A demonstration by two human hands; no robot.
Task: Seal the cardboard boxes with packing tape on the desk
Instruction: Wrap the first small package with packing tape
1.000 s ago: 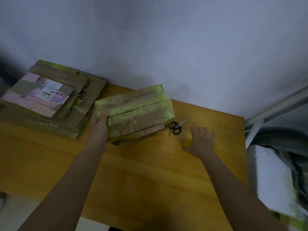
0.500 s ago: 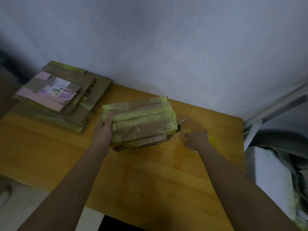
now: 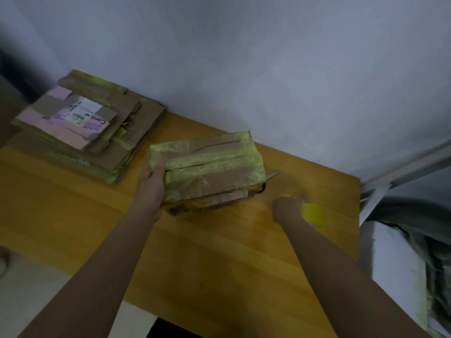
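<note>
Gripping the taped box (image 3: 207,170) with the left hand (image 3: 151,181), right hand (image 3: 288,211) curled round the tape roll (image 3: 314,213).

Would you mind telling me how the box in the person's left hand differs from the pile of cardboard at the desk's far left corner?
The box is assembled into a full block, while the pile is flattened cardboard lying in layers. The box is gripped at its left end by the left hand; nothing touches the pile. The pile's top sheet is pink with a printed label; no such label shows on the box's top. Both carry yellowish tape and rest on the wooden desk.
</note>
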